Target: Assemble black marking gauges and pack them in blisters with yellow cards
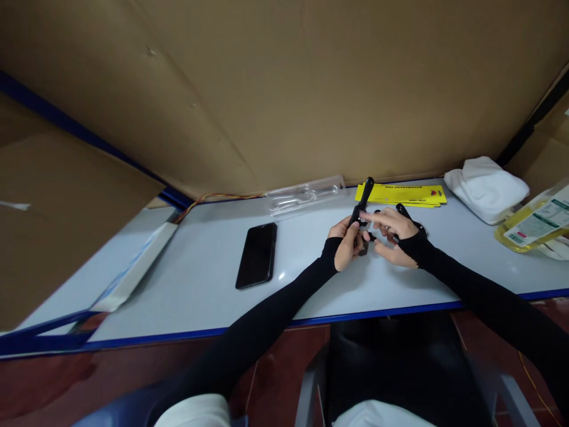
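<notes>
My left hand (347,242) is closed around a black spokeshave (367,191), one handle pointing up and away from me. My right hand (395,236) is beside it with fingers apart, the index finger stretched out to the tool's middle. Between the two hands the tool's lower part is mostly covered, and small dark parts there are hard to make out. Behind my right hand lies a second black tool with a similar handle (402,210), partly hidden. Yellow cards (400,194) printed with woodworking tool wording lie just beyond.
A black phone (256,256) lies left of my hands on the white table (200,284). Clear plastic packaging (306,196) rests along the cardboard wall (284,89). To the right are a white cloth (486,188) and a bottle of yellow liquid (536,220). A long white box (137,267) lies left.
</notes>
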